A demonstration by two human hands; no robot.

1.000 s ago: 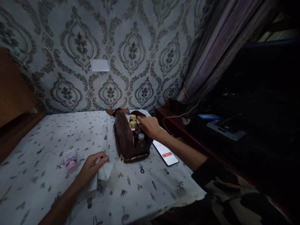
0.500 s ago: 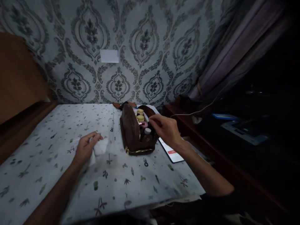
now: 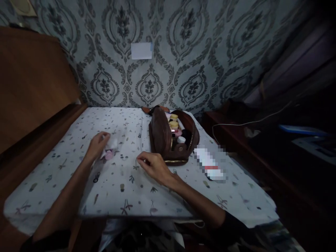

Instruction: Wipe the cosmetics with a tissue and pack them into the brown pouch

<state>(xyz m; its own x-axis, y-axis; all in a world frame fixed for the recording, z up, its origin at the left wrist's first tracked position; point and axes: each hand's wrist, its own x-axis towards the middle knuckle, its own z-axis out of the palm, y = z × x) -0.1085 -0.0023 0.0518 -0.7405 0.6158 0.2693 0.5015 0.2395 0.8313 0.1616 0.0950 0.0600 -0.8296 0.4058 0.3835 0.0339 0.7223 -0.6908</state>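
Observation:
My left hand (image 3: 98, 143) is above the left part of the table, its fingers pinched on a small clear plastic bag (image 3: 112, 142). A round pink item (image 3: 108, 155) shows at the lower part of the bag; its kind is unclear. Nearer the middle, my right hand (image 3: 154, 168) is closed with thumb and fingertips together, and nothing shows in it. Just beyond it stands a brown toiletry bag (image 3: 160, 134), unzipped. Inside are yellow-capped containers (image 3: 173, 125), a white-capped bottle (image 3: 181, 140) and a dark-tipped item (image 3: 186, 134).
A patterned cloth covers the table (image 3: 126, 129). Right of the toiletry bag lies a flat device (image 3: 208, 164), its screen blurred out. A wooden panel (image 3: 34, 84) borders the left, and a white cable (image 3: 244, 124) runs along the right. The papered wall closes off the back.
My right hand has left the toiletry bag's opening and moved left, in front of it. My left hand still holds the plastic bag, where the pink item now shows. The view has shifted.

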